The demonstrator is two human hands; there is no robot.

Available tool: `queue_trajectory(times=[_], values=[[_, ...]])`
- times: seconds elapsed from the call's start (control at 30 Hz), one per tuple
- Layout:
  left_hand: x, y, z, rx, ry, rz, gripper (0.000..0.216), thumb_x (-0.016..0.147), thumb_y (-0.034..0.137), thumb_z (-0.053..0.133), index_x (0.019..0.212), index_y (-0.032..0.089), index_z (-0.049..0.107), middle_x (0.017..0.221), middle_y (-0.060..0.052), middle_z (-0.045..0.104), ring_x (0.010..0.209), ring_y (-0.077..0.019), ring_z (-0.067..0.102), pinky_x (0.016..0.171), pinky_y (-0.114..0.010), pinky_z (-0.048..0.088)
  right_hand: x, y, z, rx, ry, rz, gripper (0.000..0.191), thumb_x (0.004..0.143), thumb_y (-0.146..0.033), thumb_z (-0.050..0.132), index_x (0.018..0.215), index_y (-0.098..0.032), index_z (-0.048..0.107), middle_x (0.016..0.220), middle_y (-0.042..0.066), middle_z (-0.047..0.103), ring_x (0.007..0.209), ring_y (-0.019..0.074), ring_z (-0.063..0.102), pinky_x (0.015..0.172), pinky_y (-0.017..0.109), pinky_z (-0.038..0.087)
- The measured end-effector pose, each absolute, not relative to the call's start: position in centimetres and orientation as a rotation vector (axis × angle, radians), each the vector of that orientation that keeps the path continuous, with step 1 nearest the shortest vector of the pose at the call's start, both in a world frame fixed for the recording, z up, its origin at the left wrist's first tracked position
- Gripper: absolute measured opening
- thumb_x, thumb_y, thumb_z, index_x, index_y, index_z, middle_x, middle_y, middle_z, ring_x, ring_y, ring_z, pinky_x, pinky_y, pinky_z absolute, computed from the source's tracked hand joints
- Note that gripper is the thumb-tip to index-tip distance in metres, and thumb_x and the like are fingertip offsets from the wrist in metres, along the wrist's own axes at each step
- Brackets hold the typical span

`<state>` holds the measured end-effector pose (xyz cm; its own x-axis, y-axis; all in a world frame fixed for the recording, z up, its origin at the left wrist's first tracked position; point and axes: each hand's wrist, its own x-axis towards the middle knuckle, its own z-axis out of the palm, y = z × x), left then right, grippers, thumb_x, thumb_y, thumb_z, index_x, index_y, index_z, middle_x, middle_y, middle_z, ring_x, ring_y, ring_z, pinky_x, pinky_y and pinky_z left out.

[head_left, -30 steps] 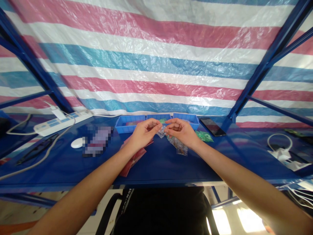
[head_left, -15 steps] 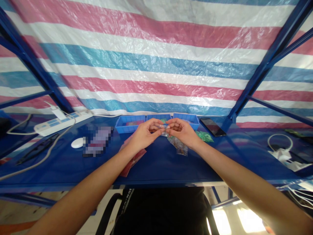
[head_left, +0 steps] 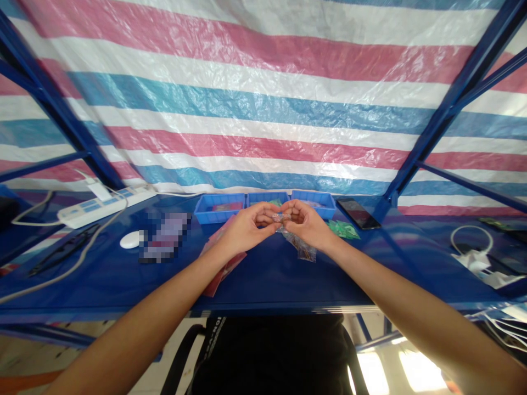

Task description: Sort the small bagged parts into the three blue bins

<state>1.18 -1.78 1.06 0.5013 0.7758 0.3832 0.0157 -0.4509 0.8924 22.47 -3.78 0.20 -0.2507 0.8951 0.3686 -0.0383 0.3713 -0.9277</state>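
Between my left hand [head_left: 256, 225] and my right hand [head_left: 307, 222] is a small clear plastic bag [head_left: 280, 218], pinched by the fingers of both. What the bag contains is too small to make out. Under my right hand, more clear bags [head_left: 307, 251] with small dark and coppery parts lie on the table. Pink-red packets [head_left: 224, 274] lie beneath my left wrist. Green packets [head_left: 345, 230] are just right of my right hand.
Three blue bins, a left bin [head_left: 220, 218], a middle bin [head_left: 263, 196] and a right bin [head_left: 329, 208], line the back. A phone [head_left: 358, 213] lies right of them. To the left are a power strip [head_left: 107, 207], a white round object [head_left: 130, 240] and a cable [head_left: 88, 249].
My hands have shifted slightly and the fingers have changed position around the clear bag, the left thumb lower. The things on the table stay put.
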Motion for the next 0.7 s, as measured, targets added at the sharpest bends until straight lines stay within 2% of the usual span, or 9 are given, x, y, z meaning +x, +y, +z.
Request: queue_trajectory(times=[0.27,0.53,0.6,0.7], values=[[1.2,-1.8,1.2,1.829,0.637,1.016,0.041,0.086,0.036,0.086,0.117,0.017,0.066,0.108,-0.009,0.077,0.093,-0.0178,0.077,0.091,-0.032,0.061,22.5,-3.7,0.0,-0.767,-1.561,1.082,0.033,0.08,-0.022,0.077,0.111,-0.023,0.064,0.084,-0.004,0.063,0.073,0.0126,0.06,0.072,0.027,0.049],[1.0,-1.7,1.0,1.889,0.71,1.068,0.039,0.088,0.029,0.082,0.12,0.021,0.061,0.095,-0.002,0.073,0.084,-0.0155,0.073,0.078,-0.026,0.058,22.5,-3.2,-0.6,-0.733,-1.556,1.108,0.04,0.081,-0.036,0.087,0.112,-0.024,0.065,0.093,-0.001,0.069,0.082,0.0152,0.067,0.08,0.031,0.057],[0.9,-1.5,1.1,1.92,0.708,1.101,0.042,0.091,0.031,0.08,0.126,0.021,0.06,0.099,-0.004,0.074,0.089,-0.0175,0.075,0.084,-0.03,0.059,22.7,-3.0,-0.5,-0.732,-1.549,1.089,0.039,0.082,-0.041,0.087,0.11,-0.025,0.065,0.093,0.0,0.068,0.08,0.0162,0.068,0.078,0.033,0.059],[0.6,-1.3,1.5,2.034,0.762,1.199,0.047,0.095,0.034,0.075,0.136,0.02,0.057,0.118,-0.01,0.074,0.101,-0.021,0.075,0.091,-0.035,0.06,23.7,-2.2,0.0,-0.779,-1.524,0.943,0.038,0.085,-0.047,0.084,0.111,-0.026,0.065,0.093,0.001,0.068,0.077,0.0183,0.068,0.074,0.035,0.061]])
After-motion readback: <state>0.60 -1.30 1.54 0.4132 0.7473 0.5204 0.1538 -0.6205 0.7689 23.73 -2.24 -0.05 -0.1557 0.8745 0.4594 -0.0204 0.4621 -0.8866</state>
